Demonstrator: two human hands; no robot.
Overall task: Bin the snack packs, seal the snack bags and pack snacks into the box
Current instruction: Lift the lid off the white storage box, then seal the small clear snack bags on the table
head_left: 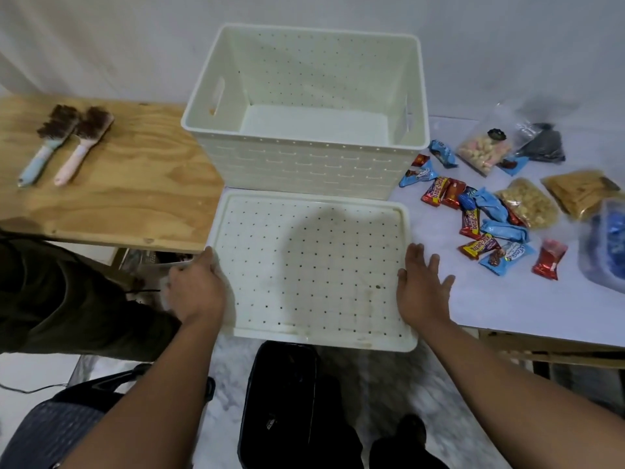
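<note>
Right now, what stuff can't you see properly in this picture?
- Blue bag, head view: cut off by the right edge, contents blurred.
- Dark bag, head view: too dark and blurred to tell what is inside.
- Left hand, head view: fingertips hidden behind the lid edge.
- Snack packs, head view: most print too small to read.
- Under the wooden board, head view: hidden by the board.

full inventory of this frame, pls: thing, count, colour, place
box: 1, white, open, empty, table centre
lid: 1, white, perforated, in front of box, overhanging table edge
snack packs: a dozen or so, red and blue, loose, right of box
snack bags: about five, clear, far right
brushes: 2, blue and pink handles, on plywood board, left
black bin: 1, floor, below lid
left hand: grips lid's left edge
right hand: open, at lid's right edge
</note>
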